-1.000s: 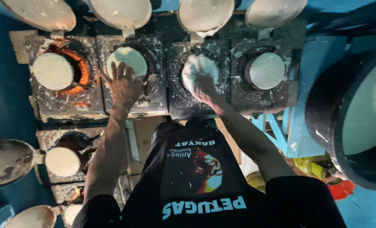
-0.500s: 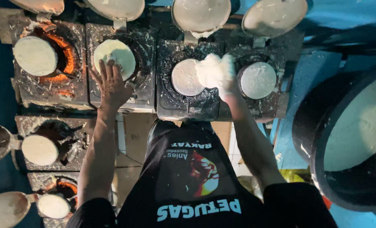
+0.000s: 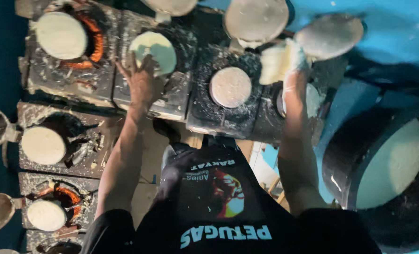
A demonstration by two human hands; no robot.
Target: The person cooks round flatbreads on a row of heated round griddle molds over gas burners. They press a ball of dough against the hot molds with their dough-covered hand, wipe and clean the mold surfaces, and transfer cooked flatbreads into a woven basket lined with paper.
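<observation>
My left hand [image 3: 141, 77] rests with spread fingers on the edge of a round pale pancake [image 3: 154, 51] lying in a small pan on the second stove. My right hand [image 3: 289, 59] is raised above the stoves and grips a folded white pancake [image 3: 273, 63], held near an upturned round lid [image 3: 329, 35]. Below the raised hand, a round pale grey disc [image 3: 230, 87] fills the pan of the third stove.
A row of batter-spattered stoves [image 3: 77, 80] runs along the top, one glowing orange around a white pancake [image 3: 61, 35]. More stoves with pancakes [image 3: 42, 143] and lids stand at the left. A large dark tub of pale batter [image 3: 393, 164] sits at the right.
My right hand has lifted the pancake off the third pan and carried it up and right toward the lid. My left hand stays on the second pan's pancake. The view has shifted.
</observation>
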